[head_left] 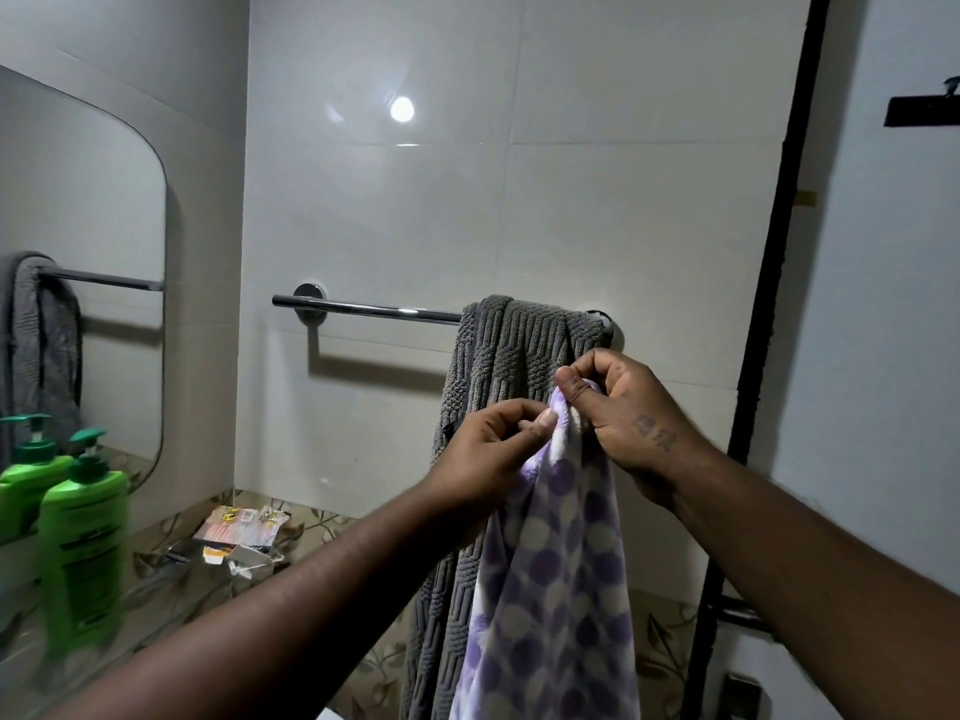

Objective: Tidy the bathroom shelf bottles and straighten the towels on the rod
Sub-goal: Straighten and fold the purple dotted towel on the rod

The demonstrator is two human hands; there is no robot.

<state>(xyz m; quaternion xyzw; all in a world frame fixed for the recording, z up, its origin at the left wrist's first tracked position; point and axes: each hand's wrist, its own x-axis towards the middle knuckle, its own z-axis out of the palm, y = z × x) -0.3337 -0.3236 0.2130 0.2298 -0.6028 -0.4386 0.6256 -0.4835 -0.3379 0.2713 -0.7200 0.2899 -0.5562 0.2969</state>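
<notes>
The left hand [483, 449] and right hand [623, 413], fingers curled, pinch the top edge of the dotted towel [556, 589]; it hangs vertically before the grey towel [509, 345] on the horizontal rod [374, 308].

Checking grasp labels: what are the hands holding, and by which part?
The left hand and right hand both pinch the spotted towel by its bunched top edge.

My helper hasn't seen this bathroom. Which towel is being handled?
Find the chrome rod on the tiled wall; a grey ribbed towel hangs over its right end. In front, the left hand and right hand pinch the dotted towel: white with purple spots.
</notes>
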